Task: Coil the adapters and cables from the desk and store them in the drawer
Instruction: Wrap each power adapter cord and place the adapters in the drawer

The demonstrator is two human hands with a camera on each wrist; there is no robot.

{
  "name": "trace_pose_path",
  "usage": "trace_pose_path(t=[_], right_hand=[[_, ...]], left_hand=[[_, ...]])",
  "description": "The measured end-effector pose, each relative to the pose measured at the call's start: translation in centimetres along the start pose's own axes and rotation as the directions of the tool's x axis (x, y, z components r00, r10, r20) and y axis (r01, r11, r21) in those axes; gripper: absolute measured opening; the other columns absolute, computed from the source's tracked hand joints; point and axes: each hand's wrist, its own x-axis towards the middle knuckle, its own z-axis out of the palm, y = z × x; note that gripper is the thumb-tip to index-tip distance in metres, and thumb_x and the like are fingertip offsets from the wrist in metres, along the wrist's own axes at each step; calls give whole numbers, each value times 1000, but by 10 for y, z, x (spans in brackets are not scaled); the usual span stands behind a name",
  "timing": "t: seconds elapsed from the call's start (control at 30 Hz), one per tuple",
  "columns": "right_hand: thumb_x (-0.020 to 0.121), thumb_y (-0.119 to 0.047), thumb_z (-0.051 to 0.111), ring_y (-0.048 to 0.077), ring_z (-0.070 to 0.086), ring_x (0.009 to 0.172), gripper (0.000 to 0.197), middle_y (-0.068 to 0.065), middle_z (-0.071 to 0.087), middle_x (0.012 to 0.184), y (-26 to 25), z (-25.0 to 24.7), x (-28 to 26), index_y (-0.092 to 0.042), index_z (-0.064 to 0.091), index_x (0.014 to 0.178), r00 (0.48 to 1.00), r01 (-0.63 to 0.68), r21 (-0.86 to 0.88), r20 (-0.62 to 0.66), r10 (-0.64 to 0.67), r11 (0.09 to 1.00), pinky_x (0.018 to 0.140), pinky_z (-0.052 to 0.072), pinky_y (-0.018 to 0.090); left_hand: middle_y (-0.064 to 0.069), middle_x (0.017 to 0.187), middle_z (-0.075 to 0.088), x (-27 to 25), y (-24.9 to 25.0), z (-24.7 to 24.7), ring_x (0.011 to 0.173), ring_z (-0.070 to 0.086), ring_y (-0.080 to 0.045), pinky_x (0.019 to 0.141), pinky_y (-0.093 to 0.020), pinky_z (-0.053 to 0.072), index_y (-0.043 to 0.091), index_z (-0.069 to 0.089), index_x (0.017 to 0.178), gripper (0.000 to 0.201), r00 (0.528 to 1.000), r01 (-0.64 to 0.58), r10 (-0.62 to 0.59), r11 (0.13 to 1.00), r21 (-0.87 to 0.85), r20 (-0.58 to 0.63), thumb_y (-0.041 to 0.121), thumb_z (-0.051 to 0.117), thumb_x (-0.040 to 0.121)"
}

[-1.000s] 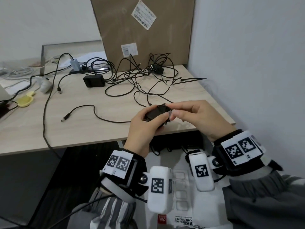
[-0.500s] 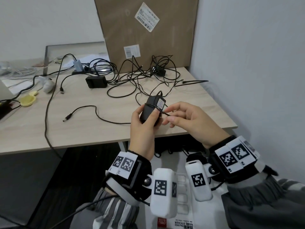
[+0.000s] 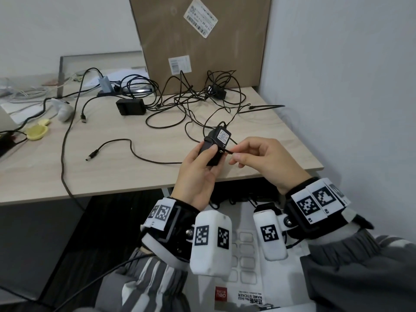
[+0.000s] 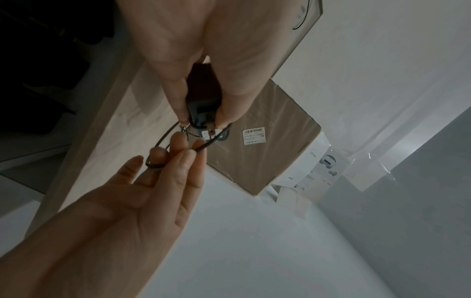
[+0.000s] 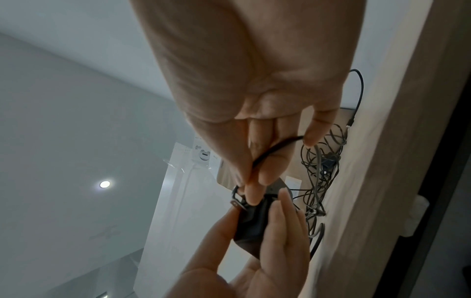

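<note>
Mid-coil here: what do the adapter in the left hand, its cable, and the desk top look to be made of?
Adapter: hard matte black plastic, seemingly; dull surface, white printed label, metal prongs in the wrist views.
Cable: thin black cord, probably rubbery sheath; it bends smoothly where the right hand pinches it.
Desk: pale wood-grain board, likely laminate; faint streaks, low sheen.

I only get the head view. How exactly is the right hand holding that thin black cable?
Observer: Left wrist view: the right hand pinches the cable between fingertips, a loop passing round them.
Operator: Does the adapter have prongs?
Observer: Yes, the right wrist view shows metal prongs at its end, cable looped beside them.
Operator: Anything behind the cardboard box?
Observer: A white product box, seen from both wrists.
</note>
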Motion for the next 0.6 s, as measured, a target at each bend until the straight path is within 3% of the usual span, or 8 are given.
trace_pose_path(t=[0.23,0.27,0.33,0.4,0.5,0.6], right_hand=[[85,-2,65,5,62,68,9,7,71,76,4,-3,0,-8,71,89,999,-49,-48,0,49,998,70,49,15],[84,-9,67,5,62,69,5,6,71,75,4,-5,0,-8,72,86,998,-65,-74,-10,65,995,71,48,14],[82,-25,71,4,59,67,17,5,69,70,7,-10,1,-10,72,76,995,-90,-179,-49,83,980,68,44,10],[79,-35,72,6,56,68,25,8,67,70,9,-16,2,-11,71,71,993,-114,-272,-68,99,956,68,41,14],[75,-31,75,4,57,76,20,5,66,78,8,-25,1,-12,70,74,992,-129,-271,-38,123,954,77,38,18],[74,-22,77,0,58,91,14,-2,68,99,7,-38,-1,-13,71,83,990,-129,-313,18,141,941,80,34,5]], left_hand=[[-12,105,66,-2,0,3,98,64,-16,86,-24,55,-6,56,118,27,1000,15,-16,998,-53,-8,10,48,99],[-11,102,68,-3,1,5,94,66,-15,81,-22,56,-4,60,112,26,1000,22,-23,999,-38,-10,15,47,99],[-8,92,70,-3,2,7,80,65,-10,70,-18,53,4,64,102,29,999,49,-49,998,26,-25,27,46,100],[-9,94,67,-4,3,8,66,54,-7,61,-17,46,8,64,107,34,995,98,-95,990,98,-32,35,46,99],[-15,105,61,-4,7,6,57,50,-6,52,-14,45,5,59,120,42,977,209,-212,976,67,34,35,52,92],[-7,87,56,-4,11,2,48,48,-5,43,-13,41,8,53,118,43,947,294,-305,949,110,102,33,57,83]])
